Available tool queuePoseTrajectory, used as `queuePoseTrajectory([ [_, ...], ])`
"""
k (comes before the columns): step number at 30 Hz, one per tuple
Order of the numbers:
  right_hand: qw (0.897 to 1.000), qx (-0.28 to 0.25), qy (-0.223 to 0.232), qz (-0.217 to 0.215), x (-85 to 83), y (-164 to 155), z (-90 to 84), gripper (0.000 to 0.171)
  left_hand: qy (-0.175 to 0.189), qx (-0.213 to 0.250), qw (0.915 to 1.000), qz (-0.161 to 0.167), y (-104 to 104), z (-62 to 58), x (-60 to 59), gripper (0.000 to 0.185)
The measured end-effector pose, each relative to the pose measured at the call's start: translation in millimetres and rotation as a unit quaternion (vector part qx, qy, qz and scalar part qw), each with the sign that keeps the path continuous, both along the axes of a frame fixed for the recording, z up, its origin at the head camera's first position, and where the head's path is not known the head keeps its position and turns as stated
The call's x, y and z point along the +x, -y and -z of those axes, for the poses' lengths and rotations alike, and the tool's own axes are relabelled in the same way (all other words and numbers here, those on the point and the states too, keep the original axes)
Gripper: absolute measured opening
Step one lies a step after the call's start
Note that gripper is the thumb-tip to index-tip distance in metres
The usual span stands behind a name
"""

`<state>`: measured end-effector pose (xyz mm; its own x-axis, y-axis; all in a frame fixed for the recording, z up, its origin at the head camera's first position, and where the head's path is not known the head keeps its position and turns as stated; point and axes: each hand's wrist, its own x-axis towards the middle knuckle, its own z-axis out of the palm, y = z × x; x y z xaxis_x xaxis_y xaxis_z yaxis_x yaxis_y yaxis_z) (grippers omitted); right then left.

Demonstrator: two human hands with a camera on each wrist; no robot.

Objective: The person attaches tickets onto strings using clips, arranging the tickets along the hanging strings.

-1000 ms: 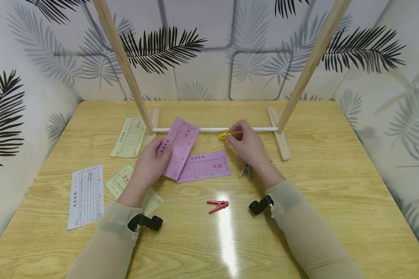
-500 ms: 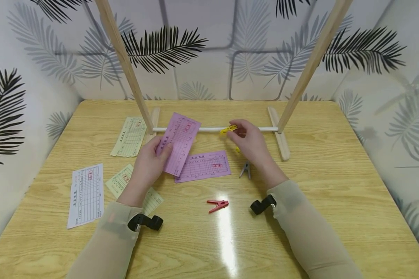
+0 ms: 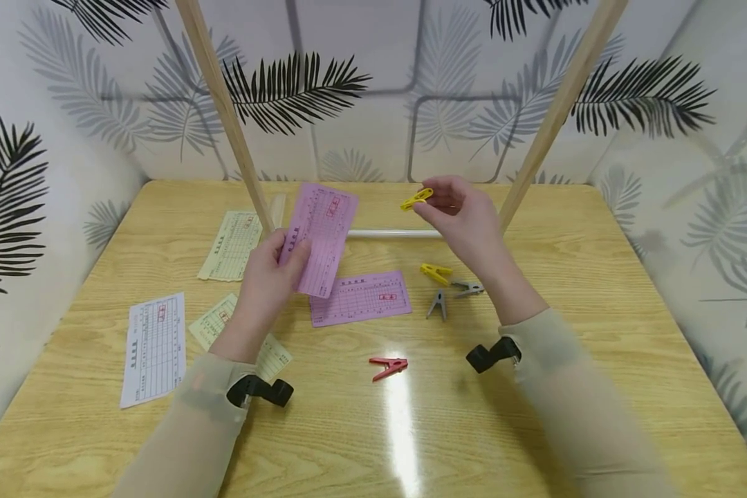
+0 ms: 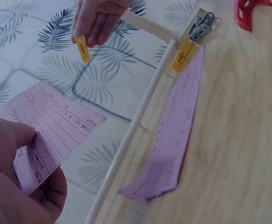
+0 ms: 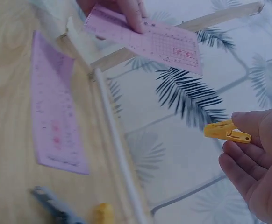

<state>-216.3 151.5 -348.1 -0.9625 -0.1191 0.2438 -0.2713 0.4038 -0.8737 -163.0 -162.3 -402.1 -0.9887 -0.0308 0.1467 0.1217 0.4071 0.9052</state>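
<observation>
My left hand (image 3: pixel 272 277) grips a pink paper slip (image 3: pixel 324 235) by its left edge, thumb on top of the printed face. The slip is held up in front of the white rod (image 3: pixel 398 234). My right hand (image 3: pixel 469 218) pinches a yellow clothespin (image 3: pixel 416 199) between thumb and fingers, raised above the rod's right half. In the right wrist view that clothespin (image 5: pixel 227 131) shows side-on at the fingertips. A second pink slip (image 3: pixel 373 299) lies on the table below the held one.
Another yellow clothespin (image 3: pixel 436 273) and two grey clothespins (image 3: pixel 437 304) lie below my right hand. A red clothespin (image 3: pixel 389 368) lies nearer. Yellowish slips (image 3: pixel 229 245) and a white slip (image 3: pixel 154 349) lie at left. Wooden posts (image 3: pixel 230 117) rise beside the rod.
Both hands have risen, the left with the pink slip and the right with the yellow clothespin. The right hand has also moved slightly rightward, uncovering the other yellow and grey clothespins.
</observation>
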Motion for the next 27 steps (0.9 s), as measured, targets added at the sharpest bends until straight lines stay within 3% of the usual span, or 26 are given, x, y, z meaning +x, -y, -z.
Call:
queuePoseTrajectory([
  [13, 0.996, 0.025, -0.079, 0.009, 5.9, -7, -88.0, 0.038, -0.058, 0.070, 0.9959, -0.003, -14, -28.7, -15.5, 0.032],
  [20, 0.986, 0.066, -0.149, 0.016, 0.5, -2, -137.4, 0.037, -0.090, 0.131, 0.9872, -0.012, -19, -46.1, -26.6, 0.032],
  [27, 0.977, 0.097, -0.187, 0.016, -6.9, 10, -178.5, 0.036, -0.095, 0.175, 0.9798, -0.023, -27, -61.0, -39.3, 0.030],
])
